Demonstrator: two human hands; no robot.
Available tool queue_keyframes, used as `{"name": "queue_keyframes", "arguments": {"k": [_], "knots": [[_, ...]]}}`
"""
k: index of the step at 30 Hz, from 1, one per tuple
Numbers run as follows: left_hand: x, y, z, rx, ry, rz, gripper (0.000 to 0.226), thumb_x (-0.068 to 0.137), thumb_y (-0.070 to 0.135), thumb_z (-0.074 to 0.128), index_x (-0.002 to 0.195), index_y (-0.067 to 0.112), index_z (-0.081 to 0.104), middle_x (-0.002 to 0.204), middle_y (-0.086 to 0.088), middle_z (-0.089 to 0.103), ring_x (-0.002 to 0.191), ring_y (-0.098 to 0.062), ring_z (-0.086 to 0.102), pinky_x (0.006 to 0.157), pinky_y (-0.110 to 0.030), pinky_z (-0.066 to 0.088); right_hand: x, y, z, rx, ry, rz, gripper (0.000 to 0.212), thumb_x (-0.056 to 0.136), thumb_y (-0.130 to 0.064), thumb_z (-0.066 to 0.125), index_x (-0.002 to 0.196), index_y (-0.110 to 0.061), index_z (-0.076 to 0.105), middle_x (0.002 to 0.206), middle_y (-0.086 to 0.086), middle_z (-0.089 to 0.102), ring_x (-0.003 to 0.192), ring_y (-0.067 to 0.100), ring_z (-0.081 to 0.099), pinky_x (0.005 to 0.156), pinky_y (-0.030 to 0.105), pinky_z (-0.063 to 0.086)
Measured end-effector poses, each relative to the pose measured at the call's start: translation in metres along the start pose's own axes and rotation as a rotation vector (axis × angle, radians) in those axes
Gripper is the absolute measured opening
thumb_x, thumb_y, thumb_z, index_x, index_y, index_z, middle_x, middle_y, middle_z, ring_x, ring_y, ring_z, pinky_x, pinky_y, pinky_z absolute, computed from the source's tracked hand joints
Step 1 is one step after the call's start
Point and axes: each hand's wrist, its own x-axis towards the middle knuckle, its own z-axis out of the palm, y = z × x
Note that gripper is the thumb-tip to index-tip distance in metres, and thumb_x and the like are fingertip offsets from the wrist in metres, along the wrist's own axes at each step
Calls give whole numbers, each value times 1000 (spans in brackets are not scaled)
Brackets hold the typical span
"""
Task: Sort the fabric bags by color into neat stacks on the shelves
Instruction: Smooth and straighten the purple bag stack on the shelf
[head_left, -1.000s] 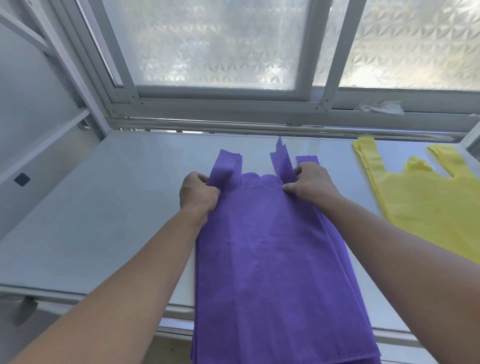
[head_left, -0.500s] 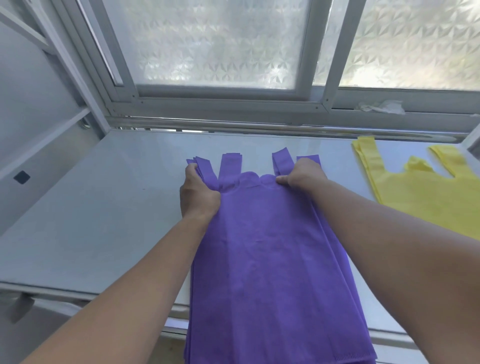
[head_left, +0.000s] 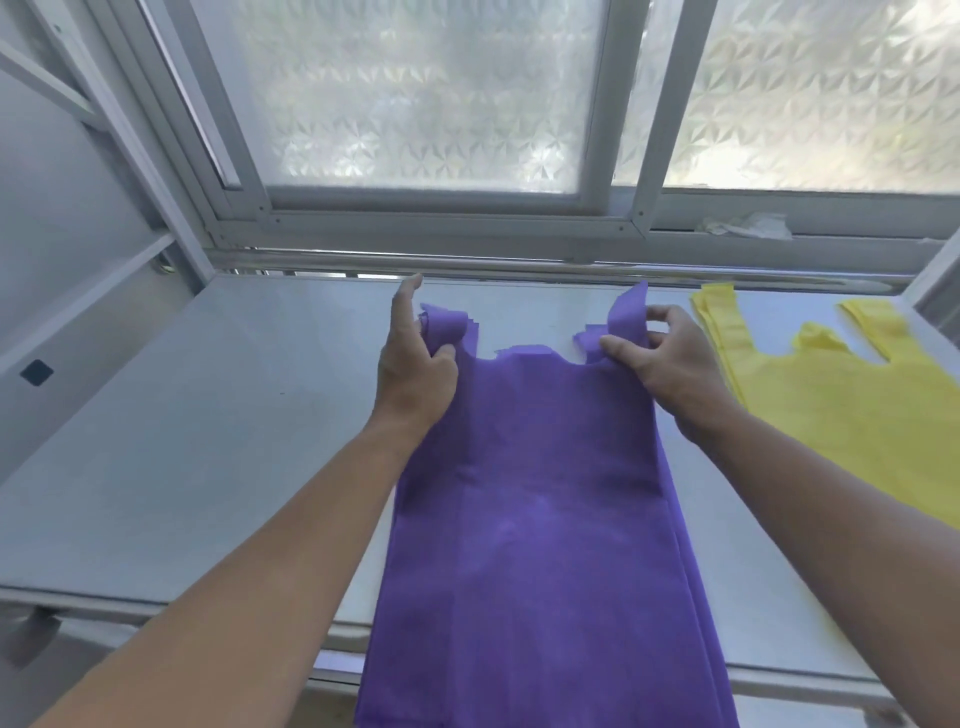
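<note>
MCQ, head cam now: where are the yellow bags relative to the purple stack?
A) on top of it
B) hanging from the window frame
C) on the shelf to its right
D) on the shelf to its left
C: the yellow bags lie flat on the shelf, right of the purple stack that both hands grip by its handles.

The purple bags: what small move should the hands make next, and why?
Probably slide the purple bags further onto the shelf. Their lower end hangs over its front edge, and bare shelf remains ahead of the handles. The left hand and right hand each pinch a handle already, beside the yellow bags.
</note>
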Motion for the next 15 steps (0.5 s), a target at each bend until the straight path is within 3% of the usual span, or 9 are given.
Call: {"name": "queue_keyframes", "arguments": {"k": [2,4,6,8,10,13,15], "knots": [[4,-3,1,-53,-110,-83,89,84,0,48,155,47,22,109,5,74,97,-19,69,86,-35,55,-2,8,-8,37,-5,83,62,78,-34,89,128,-22,54,104,1,77,92,18,76,87,41,61],[3,-12,3,1,-206,-129,95,81,1,49,157,47,16,110,5,73,97,-25,70,86,-42,59,-3,18,-10,-82,-17,182,80,69,-45,91,135,-16,56,115,5,73,101,22,73,94,46,59],[-1,-20,8,138,-246,-101,94,82,3,52,159,42,14,122,3,67,104,-28,66,90,-41,54,2,24,-8,-158,-20,227,74,68,-48,90,127,-11,66,115,6,74,104,24,72,95,46,58],[-2,-23,15,200,-195,-66,89,88,0,52,162,34,16,125,5,56,105,-24,57,89,-31,44,5,19,-4,-182,-28,216,40,76,-38,88,101,-9,77,98,6,78,94,25,75,88,46,61],[-4,-26,21,223,-125,-23,83,88,-2,51,161,26,22,123,1,55,104,-25,54,88,-30,41,7,16,-4,-264,-26,181,28,81,-33,84,87,-7,78,88,5,77,87,25,74,82,43,62],[-9,-34,25,367,55,17,64,90,6,59,150,12,37,127,-12,58,115,-34,54,97,-45,48,4,14,-4,-505,-21,118,41,88,-42,78,94,-4,67,98,9,68,90,27,63,71,35,51],[-11,-33,21,379,145,-75,52,92,19,66,137,7,44,127,-16,57,120,-37,54,97,-46,49,-8,6,-6,-724,-50,142,59,92,-58,66,112,-3,59,117,18,59,105,34,59,77,35,47]]}}
